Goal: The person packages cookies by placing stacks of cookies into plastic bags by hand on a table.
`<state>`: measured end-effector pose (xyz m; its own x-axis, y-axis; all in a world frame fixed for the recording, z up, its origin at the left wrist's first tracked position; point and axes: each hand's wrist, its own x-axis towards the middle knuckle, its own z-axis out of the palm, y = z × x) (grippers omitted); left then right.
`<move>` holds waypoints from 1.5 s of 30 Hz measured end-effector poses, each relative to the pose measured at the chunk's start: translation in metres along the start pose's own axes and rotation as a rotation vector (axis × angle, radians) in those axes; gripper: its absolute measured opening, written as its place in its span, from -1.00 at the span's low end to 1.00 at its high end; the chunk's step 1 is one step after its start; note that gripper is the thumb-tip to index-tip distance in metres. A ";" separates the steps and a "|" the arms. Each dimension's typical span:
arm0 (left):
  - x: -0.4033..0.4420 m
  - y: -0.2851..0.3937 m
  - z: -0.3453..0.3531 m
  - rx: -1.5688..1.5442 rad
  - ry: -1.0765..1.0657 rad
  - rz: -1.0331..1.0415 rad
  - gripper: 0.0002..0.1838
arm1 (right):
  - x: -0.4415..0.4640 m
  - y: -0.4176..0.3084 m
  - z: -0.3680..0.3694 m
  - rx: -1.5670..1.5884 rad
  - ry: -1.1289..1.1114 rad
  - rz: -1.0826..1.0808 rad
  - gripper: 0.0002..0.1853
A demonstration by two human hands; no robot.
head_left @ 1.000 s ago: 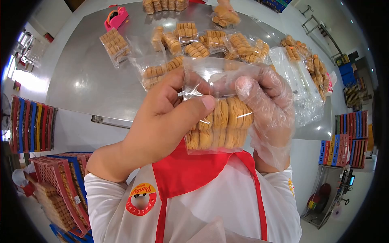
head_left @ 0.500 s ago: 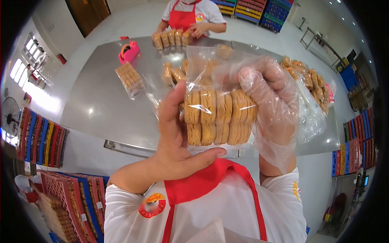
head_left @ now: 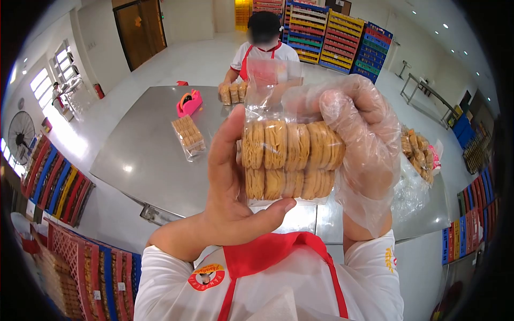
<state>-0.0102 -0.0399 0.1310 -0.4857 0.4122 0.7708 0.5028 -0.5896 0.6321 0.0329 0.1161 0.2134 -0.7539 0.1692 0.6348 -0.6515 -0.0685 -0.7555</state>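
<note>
In front of my chest is a clear plastic bag of biscuits point(head_left: 292, 155), with flaky golden biscuits stacked in two rows. My left hand point(head_left: 225, 187) is bare and closed round the bag's left side, its thumb under the lower front edge. My right hand point(head_left: 369, 128) wears a loose clear plastic glove. Its curled fingers grip the bag's upper right side; the fingertips behind it are hidden. The bag's top point(head_left: 267, 80) stands up as unfilled see-through film. Left of the bag, a finished-looking pack of biscuits point(head_left: 188, 136) lies on the steel table point(head_left: 134, 150).
A pink tape dispenser point(head_left: 189, 103) stands on the table's far left part. Across the table a co-worker point(head_left: 267, 56) handles several bagged packs point(head_left: 233, 93). More bagged biscuits point(head_left: 417, 152) lie at the right by crumpled clear plastic point(head_left: 412, 190). Stacked crates point(head_left: 59, 179) stand around the room.
My view has tilted upward, bringing more of the co-worker and back crates into sight. The bag has tipped slightly, showing its lower row more fully. Both hands keep their hold.
</note>
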 end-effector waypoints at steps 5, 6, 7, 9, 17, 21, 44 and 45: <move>0.001 0.003 0.001 0.032 0.015 0.049 0.24 | 0.004 -0.006 0.002 -0.040 -0.034 -0.051 -0.86; 0.001 0.002 0.001 0.043 0.014 0.056 0.24 | 0.004 -0.006 0.001 -0.038 -0.040 -0.057 -0.87; 0.001 0.001 0.001 0.031 0.023 0.060 0.24 | 0.003 -0.006 0.001 -0.035 -0.046 -0.061 -0.88; 0.002 -0.003 0.001 -0.016 0.053 0.067 0.21 | -0.001 0.000 -0.001 -0.042 -0.039 -0.046 -0.90; -0.077 -0.084 -0.028 -0.473 0.398 -1.015 -0.50 | -0.097 0.156 -0.057 0.207 0.053 0.808 -0.84; -0.136 -0.119 -0.031 -0.641 0.574 -1.343 -0.72 | -0.140 0.176 -0.063 0.253 0.085 1.275 -0.77; -0.190 -0.110 -0.055 -0.054 0.051 -0.870 -0.71 | -0.174 0.195 -0.076 -0.473 -0.494 0.449 -0.70; -0.193 -0.119 -0.055 -0.034 0.063 -0.870 -0.72 | -0.178 0.208 -0.082 -0.631 -0.596 0.264 -0.68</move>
<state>-0.0153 -0.0872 -0.0966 -0.7264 0.6872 0.0087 -0.0865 -0.1039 0.9908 0.0385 0.1528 -0.0697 -0.9054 -0.3242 0.2740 -0.4159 0.5486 -0.7253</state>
